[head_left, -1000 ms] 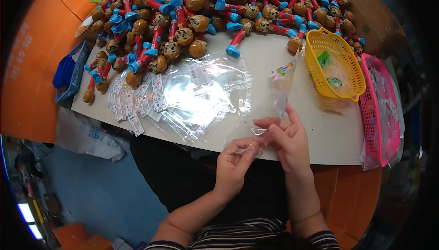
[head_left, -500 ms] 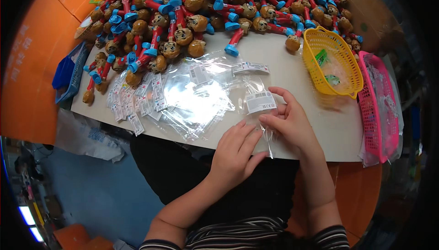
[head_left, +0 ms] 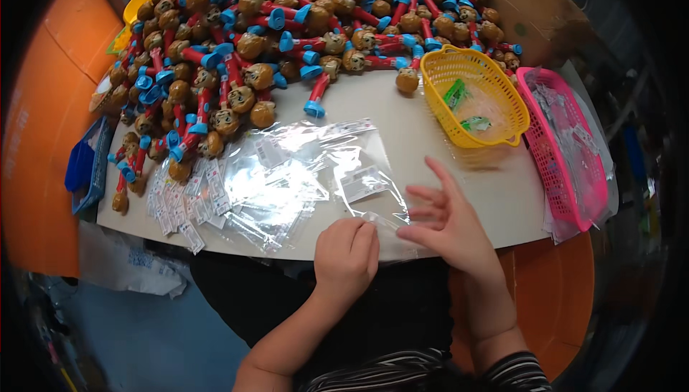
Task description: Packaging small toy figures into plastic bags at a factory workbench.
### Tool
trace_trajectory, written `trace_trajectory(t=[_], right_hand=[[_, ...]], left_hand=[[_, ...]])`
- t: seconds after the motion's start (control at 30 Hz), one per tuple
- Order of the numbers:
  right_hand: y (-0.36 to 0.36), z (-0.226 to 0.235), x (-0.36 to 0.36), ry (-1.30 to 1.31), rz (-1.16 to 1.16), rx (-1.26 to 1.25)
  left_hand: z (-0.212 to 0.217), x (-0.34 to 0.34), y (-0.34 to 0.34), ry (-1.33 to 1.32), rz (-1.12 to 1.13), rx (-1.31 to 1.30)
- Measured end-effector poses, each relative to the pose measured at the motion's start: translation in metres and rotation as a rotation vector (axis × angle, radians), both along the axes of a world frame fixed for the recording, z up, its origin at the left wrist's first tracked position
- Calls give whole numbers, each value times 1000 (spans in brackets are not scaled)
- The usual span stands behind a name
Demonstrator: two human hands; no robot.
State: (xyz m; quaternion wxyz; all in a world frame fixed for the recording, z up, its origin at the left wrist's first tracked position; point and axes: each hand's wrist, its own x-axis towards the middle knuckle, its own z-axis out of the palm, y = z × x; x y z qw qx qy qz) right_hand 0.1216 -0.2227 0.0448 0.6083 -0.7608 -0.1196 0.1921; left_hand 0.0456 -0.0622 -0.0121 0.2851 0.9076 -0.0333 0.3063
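Head view has both hands at the near table [head_left: 495, 184] edge: the left hand [head_left: 346, 257], fingers curled, presses down on a clear plastic bag [head_left: 359, 184], while the right hand [head_left: 448, 223], fingers spread, touches the bag's near end with a fingertip. Just beside lies the bag pile [head_left: 273, 191], toys [head_left: 287, 26] heaped beyond, yellow basket [head_left: 445, 69] to the right.

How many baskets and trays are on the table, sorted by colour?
Yellow baskets: 2, one by the pink basket, one far left behind the toys
Pink basket: 1
Blue tray: 1
Total: 4
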Motion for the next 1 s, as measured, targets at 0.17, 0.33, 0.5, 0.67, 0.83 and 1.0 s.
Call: trace_trajectory(t=[0.17,0.33,0.5,0.67,0.83,1.0], right_hand=[[-60,50,77,-460,-350,0],[-49,48,125,-472,-255,-178],[30,25,168,-917,193,-364],[77,16,209,-1012,309,-1384],[82,37,156,-971,433,-1009],[59,59,133,-200,583,-412]], left_hand=[[9,5,-9,-124,-18,-10],[8,16,-11,73,-103,206],[8,8,-6,234,95,91],[9,9,1,183,156,52],[-3,7,7,217,147,-13],[-8,9,12,88,81,-8]])
